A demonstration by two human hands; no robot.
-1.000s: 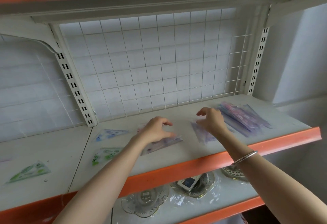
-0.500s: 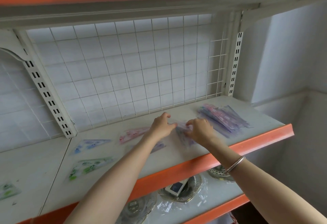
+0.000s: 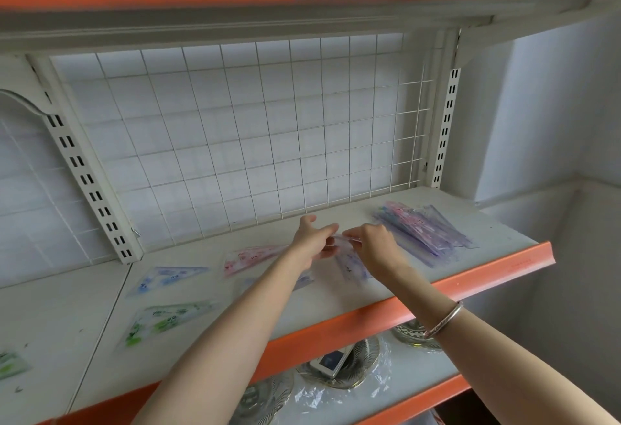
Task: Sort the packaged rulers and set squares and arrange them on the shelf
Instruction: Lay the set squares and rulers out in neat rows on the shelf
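1. Two hands meet at mid-shelf. Your left hand (image 3: 314,243) and right hand (image 3: 373,246) each pinch the upper edge of one clear packet (image 3: 351,261), fingers curled on it from either side. It has purple print, but blur hides whether it holds a ruler or a set square.
2. Change: a second ago your hands were apart, the left over a purple packet (image 3: 304,281) near the front and the right on a packet beside the pile. They have since come together on the single packet, whose top edge now appears raised off the shelf (image 3: 339,300).
3. Ruler pile (image 3: 426,233): at 2 o'clock from your hands, a loose fan of pink and purple packets lying flat, well short of tidy.
4. Set squares, laid singly at 8 to 9 o'clock:
   - pink set square (image 3: 252,256), nearest your left wrist;
   - blue set square (image 3: 171,276), further left;
   - green set square (image 3: 168,318), toward the front edge.
   - The purple packet lies flat, partly under your left forearm.
5. Reading: one item looks drawn out for sorting, and most of the pile remains. You will probably need to identify this piece and lay it with its kind at 9 o'clock.
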